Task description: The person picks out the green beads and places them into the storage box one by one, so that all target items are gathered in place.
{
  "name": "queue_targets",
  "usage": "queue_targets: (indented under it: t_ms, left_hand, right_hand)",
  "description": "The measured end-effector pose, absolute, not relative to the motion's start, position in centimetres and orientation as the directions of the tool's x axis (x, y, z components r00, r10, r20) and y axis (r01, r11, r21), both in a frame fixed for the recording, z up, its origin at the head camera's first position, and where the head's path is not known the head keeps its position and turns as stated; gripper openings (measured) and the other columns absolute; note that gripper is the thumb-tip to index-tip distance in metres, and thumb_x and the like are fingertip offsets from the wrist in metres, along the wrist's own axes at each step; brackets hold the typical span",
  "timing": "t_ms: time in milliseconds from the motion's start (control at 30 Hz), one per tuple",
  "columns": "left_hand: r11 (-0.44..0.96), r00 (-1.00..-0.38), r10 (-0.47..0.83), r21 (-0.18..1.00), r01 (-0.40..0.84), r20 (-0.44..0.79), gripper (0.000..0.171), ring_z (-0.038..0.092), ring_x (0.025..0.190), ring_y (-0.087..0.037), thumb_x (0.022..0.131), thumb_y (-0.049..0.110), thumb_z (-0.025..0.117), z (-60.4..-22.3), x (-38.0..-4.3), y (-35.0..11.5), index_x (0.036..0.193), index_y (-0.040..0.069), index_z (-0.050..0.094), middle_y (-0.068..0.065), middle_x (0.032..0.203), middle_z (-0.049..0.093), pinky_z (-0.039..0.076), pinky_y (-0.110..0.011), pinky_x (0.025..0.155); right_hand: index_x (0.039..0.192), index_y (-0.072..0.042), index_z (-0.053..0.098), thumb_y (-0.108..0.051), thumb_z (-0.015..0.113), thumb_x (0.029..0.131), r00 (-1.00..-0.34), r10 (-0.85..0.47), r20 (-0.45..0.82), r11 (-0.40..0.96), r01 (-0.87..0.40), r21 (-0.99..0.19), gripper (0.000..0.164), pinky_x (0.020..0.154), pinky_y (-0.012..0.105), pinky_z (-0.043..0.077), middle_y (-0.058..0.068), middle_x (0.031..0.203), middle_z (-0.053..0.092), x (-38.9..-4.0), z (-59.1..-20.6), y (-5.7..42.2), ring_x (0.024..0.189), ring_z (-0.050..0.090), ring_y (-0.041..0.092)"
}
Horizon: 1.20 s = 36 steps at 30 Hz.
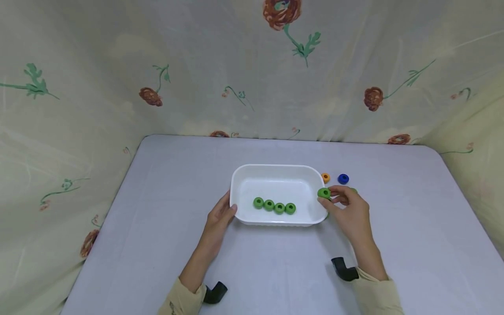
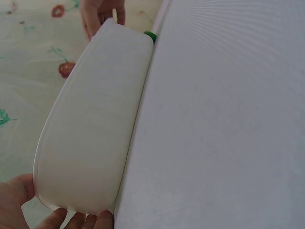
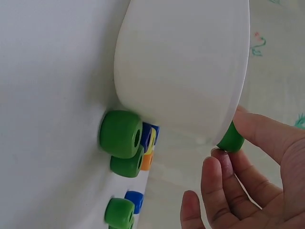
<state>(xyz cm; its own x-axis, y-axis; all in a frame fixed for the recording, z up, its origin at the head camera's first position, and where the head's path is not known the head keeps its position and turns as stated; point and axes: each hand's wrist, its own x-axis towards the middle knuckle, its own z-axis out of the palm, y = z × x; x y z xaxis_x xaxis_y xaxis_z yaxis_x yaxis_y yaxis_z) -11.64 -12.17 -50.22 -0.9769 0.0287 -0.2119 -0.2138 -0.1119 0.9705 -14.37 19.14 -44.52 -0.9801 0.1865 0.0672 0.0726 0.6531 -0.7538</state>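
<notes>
A white rectangular tray (image 1: 275,181) sits on the table, with a row of several green beads (image 1: 279,208) inside, near its front wall. At the tray's left end, my left hand (image 1: 216,221) grips it, thumb at the rim and fingers against the end wall. Between thumb and fingertips, my right hand (image 1: 352,212) pinches another green bead (image 1: 324,193) at the right rim. From the right wrist view, that bead (image 3: 232,138) shows partly behind the rim. Other green beads (image 3: 121,133) rest on the table by the tray's right end, mostly hidden in the head view.
An orange bead (image 1: 325,177) and a blue bead (image 1: 343,179) lie beyond my right hand. A bit of yellow shows among the beads in the right wrist view. Black curved pieces (image 1: 215,293) stick out at both cuffs. Flowered cloth (image 1: 244,65) hangs behind the table.
</notes>
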Motion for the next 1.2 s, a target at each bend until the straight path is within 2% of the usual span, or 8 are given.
queue_targets:
  t_ms: [67, 133, 233, 333, 400, 767, 967, 1200]
  left_hand:
    - [-0.112, -0.977, 0.03, 0.971, -0.212, -0.21, 0.057, 0.023, 0.157, -0.017, 0.104, 0.023, 0.055, -50.2, -11.6, -12.2, 0.157, 0.024, 0.035, 0.004, 0.167, 0.028, 0.029, -0.039, 0.127]
    - [-0.114, -0.977, 0.03, 0.97, -0.214, -0.212, 0.057, 0.024, 0.156, -0.016, 0.104, 0.023, 0.055, -50.2, -11.6, -12.2, 0.156, 0.024, 0.035, 0.004, 0.167, 0.028, 0.029, -0.038, 0.127]
    - [-0.111, -0.977, 0.031, 0.971, -0.213, -0.211, 0.056, 0.025, 0.156, -0.016, 0.103, 0.024, 0.055, -50.2, -11.7, -12.2, 0.156, 0.024, 0.036, 0.004, 0.166, 0.028, 0.029, -0.038, 0.127]
    - [-0.109, -0.978, 0.03, 0.972, -0.21, -0.208, 0.056, 0.025, 0.156, -0.016, 0.103, 0.025, 0.056, -50.2, -11.8, -12.2, 0.156, 0.023, 0.036, 0.003, 0.166, 0.029, 0.028, -0.038, 0.128]
    - [-0.11, -0.977, 0.028, 0.971, -0.211, -0.21, 0.056, 0.025, 0.156, -0.016, 0.103, 0.025, 0.056, -50.2, -11.8, -12.2, 0.156, 0.023, 0.036, 0.004, 0.166, 0.029, 0.028, -0.038, 0.128]
    - [-0.117, -0.978, 0.033, 0.971, -0.208, -0.205, 0.057, 0.025, 0.156, -0.015, 0.103, 0.026, 0.056, -50.3, -11.7, -12.2, 0.156, 0.023, 0.036, 0.004, 0.166, 0.029, 0.028, -0.038, 0.128]
    - [-0.111, -0.978, 0.035, 0.972, -0.207, -0.204, 0.057, 0.026, 0.156, -0.017, 0.103, 0.026, 0.056, -50.3, -11.8, -12.1, 0.156, 0.024, 0.036, 0.003, 0.166, 0.029, 0.028, -0.039, 0.128]
    - [-0.113, -0.977, 0.029, 0.971, -0.211, -0.209, 0.056, 0.025, 0.156, -0.017, 0.103, 0.026, 0.056, -50.2, -11.7, -12.2, 0.156, 0.024, 0.036, 0.003, 0.166, 0.029, 0.029, -0.038, 0.127]
  right_hand:
    - [0.124, -0.004, 0.065, -0.019, 0.078, 0.088, -0.985, 0.166, 0.057, 0.662, 0.069, -0.747, 0.04, 0.105, 0.053, 0.052, 0.016, 0.116, 0.068, -14.5, -44.4, 18.9, 0.103, 0.062, 0.03]
    - [0.124, -0.005, 0.065, -0.021, 0.078, 0.088, -0.988, 0.142, 0.057, 0.681, 0.056, -0.73, 0.041, 0.104, 0.053, 0.052, 0.016, 0.114, 0.069, -14.5, -44.3, 18.8, 0.102, 0.062, 0.03]
    - [0.121, -0.004, 0.067, -0.021, 0.079, 0.087, -0.989, 0.11, 0.096, 0.719, 0.013, -0.695, 0.04, 0.089, 0.041, 0.054, 0.015, 0.109, 0.072, -14.6, -44.2, 18.5, 0.096, 0.063, 0.027]
    - [0.118, -0.003, 0.068, -0.019, 0.081, 0.086, -0.987, 0.07, 0.146, 0.751, -0.044, -0.659, 0.038, 0.075, 0.028, 0.047, 0.015, 0.105, 0.073, -14.7, -44.1, 18.2, 0.09, 0.063, 0.026]
    - [0.117, -0.003, 0.069, -0.019, 0.081, 0.085, -0.986, 0.038, 0.16, 0.76, -0.075, -0.646, 0.038, 0.072, 0.025, 0.045, 0.015, 0.104, 0.073, -14.8, -44.0, 18.0, 0.089, 0.063, 0.026]
    - [0.115, -0.002, 0.069, -0.017, 0.081, 0.084, -0.983, -0.101, 0.15, 0.795, -0.17, -0.583, 0.037, 0.078, 0.037, 0.055, 0.014, 0.103, 0.073, -15.4, -44.1, 16.3, 0.092, 0.066, 0.028]
    - [0.113, 0.0, 0.069, -0.017, 0.079, 0.086, -0.983, -0.152, 0.103, 0.839, -0.184, -0.513, 0.034, 0.075, 0.037, 0.054, 0.014, 0.1, 0.071, -15.7, -44.1, 15.8, 0.09, 0.064, 0.028]
    - [0.11, 0.004, 0.069, -0.01, 0.077, 0.085, -0.978, -0.203, 0.043, 0.868, -0.2, -0.454, 0.029, 0.076, 0.043, 0.057, 0.017, 0.098, 0.071, -16.0, -44.1, 15.0, 0.088, 0.065, 0.029]
